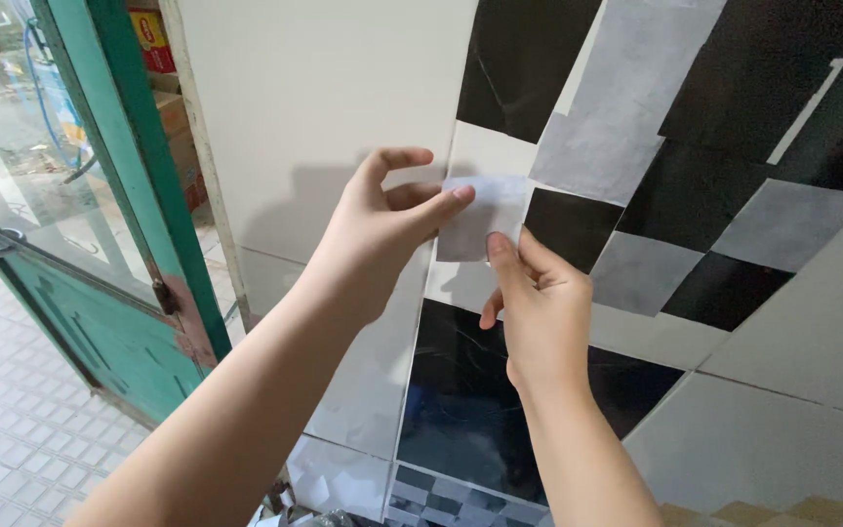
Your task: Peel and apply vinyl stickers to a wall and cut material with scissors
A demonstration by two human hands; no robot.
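Now both hands' fingers (456, 198) pinch the pale sheet (480, 217) against the tiled wall (324, 88).

A small pale grey sheet (480, 217), roughly square and slightly see-through, is being held flat against a tiled wall (324, 107) at about chest height. It is lying over the seam where a cream tile is meeting a patchwork of black, grey and white squares, with its right edge just beside a black square (570, 226). The left hand (382, 229) is pinching its left edge, the forefinger stretching along the top of the sheet. The right hand (539, 307) is pressing a fingertip on its lower edge. The sheet is looking smooth, its corners uncurled.
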